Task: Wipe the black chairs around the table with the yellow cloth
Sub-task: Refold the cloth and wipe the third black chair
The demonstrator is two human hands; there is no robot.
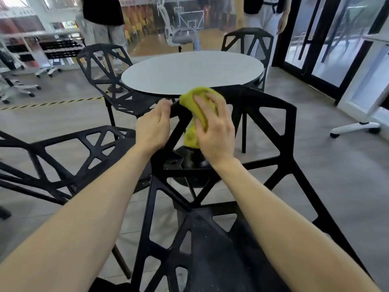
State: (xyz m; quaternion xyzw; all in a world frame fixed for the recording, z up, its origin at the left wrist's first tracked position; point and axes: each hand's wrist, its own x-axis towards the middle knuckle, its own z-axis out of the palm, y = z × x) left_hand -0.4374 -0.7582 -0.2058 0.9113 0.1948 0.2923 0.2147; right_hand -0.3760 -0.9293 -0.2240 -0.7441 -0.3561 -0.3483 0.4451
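Near chair (271, 131) as landmark: left hand (152, 125) grips top rail's left corner, fingers curled over edge; just right, right hand (212, 127) presses yellow cloth (196, 98) on rail, fingers spread over wad. Rail's long axis runs rightward from cloth; unwiped stretch likely there, right hand nearer

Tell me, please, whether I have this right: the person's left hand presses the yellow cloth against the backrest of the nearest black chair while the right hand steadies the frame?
Not quite: the hands are swapped. In the head view, the right hand presses the yellow cloth against the backrest of the nearest black chair, while the left hand steadies the frame.
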